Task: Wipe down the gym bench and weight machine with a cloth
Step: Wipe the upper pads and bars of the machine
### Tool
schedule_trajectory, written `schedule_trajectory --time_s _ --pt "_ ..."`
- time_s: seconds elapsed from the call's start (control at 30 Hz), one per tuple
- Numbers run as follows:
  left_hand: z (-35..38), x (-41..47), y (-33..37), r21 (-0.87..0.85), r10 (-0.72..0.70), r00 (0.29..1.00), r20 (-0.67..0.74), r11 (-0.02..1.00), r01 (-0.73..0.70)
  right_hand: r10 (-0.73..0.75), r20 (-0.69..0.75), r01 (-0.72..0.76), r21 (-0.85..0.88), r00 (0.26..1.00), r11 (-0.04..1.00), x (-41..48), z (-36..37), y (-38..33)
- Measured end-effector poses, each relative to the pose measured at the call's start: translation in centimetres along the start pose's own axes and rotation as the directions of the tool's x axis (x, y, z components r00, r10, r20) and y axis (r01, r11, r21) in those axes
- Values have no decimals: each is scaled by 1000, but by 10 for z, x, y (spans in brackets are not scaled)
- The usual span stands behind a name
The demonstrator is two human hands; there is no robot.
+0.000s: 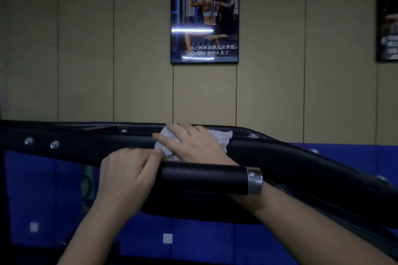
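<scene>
Right hand (193, 144) presses the white cloth (223, 139) against the black frame bar (86, 142), fingers extended flat. Left hand (127, 176) grasps the padded handle (204, 178), fingers curled round its end

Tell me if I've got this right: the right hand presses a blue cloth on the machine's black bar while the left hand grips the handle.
Not quite: the cloth is white, not blue, as the head view shows. The right hand does press it on the black bar while the left hand grips the handle.
</scene>
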State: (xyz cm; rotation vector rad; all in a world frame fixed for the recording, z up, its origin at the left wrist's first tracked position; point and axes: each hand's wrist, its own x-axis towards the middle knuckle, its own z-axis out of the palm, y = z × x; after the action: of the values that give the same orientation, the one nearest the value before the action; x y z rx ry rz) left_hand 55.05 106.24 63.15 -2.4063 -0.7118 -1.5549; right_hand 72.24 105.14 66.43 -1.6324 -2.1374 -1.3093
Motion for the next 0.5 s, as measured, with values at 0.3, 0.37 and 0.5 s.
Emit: schedule_trajectory --time_s 0.3,0.37,0.5 --pt "-2 -6 17 15 -115 991 -63 993 116 163 12 -164 50 986 985 -96 -23 62" --pt "1 -7 35 96 -67 994 -86 992 75 144 -76 -146 -20 987 989 -111 -19 70" --pt "15 0 86 229 53 996 -75 973 -35 97 -163 -98 -1 982 995 -86 -7 55"
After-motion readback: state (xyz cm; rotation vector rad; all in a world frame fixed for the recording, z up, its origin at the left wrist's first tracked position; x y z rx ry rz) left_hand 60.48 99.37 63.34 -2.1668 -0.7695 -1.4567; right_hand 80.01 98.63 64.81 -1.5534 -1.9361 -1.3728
